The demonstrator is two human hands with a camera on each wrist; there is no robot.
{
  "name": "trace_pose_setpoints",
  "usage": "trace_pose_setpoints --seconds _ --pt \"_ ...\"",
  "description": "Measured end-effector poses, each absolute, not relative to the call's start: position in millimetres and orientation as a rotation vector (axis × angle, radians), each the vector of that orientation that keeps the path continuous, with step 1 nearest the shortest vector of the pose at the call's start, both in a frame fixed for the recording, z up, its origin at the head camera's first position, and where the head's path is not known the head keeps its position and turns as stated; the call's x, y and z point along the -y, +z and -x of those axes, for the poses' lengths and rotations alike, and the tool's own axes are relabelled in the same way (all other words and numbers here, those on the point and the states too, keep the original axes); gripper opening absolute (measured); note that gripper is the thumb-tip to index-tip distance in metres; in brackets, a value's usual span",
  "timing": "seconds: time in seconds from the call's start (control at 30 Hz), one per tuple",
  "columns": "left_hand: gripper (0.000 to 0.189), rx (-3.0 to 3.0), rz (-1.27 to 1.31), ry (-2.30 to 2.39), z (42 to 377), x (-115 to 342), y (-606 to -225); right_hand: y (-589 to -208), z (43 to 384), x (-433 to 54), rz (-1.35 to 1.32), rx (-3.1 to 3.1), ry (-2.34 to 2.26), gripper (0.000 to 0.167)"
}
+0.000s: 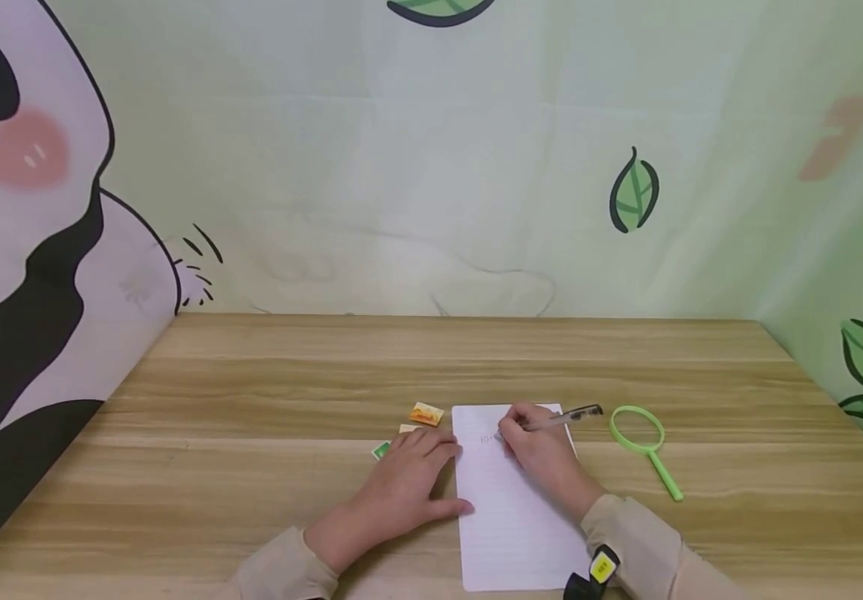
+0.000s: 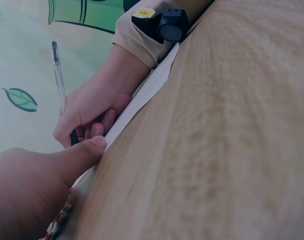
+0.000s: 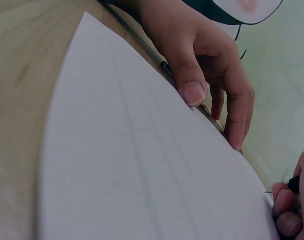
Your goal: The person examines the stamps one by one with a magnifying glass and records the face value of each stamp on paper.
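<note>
A lined white sheet of paper (image 1: 514, 537) lies upright before me on the wooden table. My right hand (image 1: 547, 462) pinches a clear-barrelled pen (image 1: 568, 417) with a dark end, its tip low over the upper part of the sheet. Small handwritten marks, like "10", show left of the tip. In the right wrist view the pen's tip (image 3: 268, 191) pokes out past the curled fingers. My left hand (image 1: 409, 487) rests at the sheet's left edge, fingers spread, with the thumb (image 2: 94, 144) on the margin. Part of a small card is hidden beneath its fingers.
An orange-and-yellow card (image 1: 426, 413) and a green card (image 1: 381, 451) lie beyond the left hand. Right of the paper is a green magnifying glass (image 1: 666, 477). A printed backdrop (image 1: 401, 183) rises behind the table's far edge. A wrist camera (image 1: 585, 586) sits on the right sleeve.
</note>
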State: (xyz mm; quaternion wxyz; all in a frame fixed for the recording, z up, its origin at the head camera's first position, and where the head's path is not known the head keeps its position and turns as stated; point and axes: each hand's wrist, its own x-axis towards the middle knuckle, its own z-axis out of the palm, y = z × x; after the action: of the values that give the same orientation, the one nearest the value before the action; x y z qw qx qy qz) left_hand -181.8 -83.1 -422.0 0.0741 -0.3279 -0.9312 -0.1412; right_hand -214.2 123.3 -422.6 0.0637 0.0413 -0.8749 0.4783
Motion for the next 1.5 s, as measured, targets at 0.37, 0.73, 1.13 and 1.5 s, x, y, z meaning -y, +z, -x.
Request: trace_pose_setpoints --seconds 0.37,0.73,1.13,1.5 --pt "0.062 2.783 0.989 -0.435 181.4 83.0 -422.6 -423.2 214.1 -124.7 -0.114 2.618 1.482 0.019" --pt "0.061 2.785 0.988 -0.415 181.8 83.5 -421.2 -423.7 214.2 -124.0 -0.172 2.679 1.42 0.016" --pt "0.062 2.804 0.977 -0.423 180.6 83.1 -419.7 -421.9 214.2 -123.4 -0.145 2.632 1.414 0.021" --pt "0.063 2.813 0.982 -0.421 180.8 82.8 -420.2 -423.4 213.0 -123.4 -0.148 2.617 1.458 0.017"
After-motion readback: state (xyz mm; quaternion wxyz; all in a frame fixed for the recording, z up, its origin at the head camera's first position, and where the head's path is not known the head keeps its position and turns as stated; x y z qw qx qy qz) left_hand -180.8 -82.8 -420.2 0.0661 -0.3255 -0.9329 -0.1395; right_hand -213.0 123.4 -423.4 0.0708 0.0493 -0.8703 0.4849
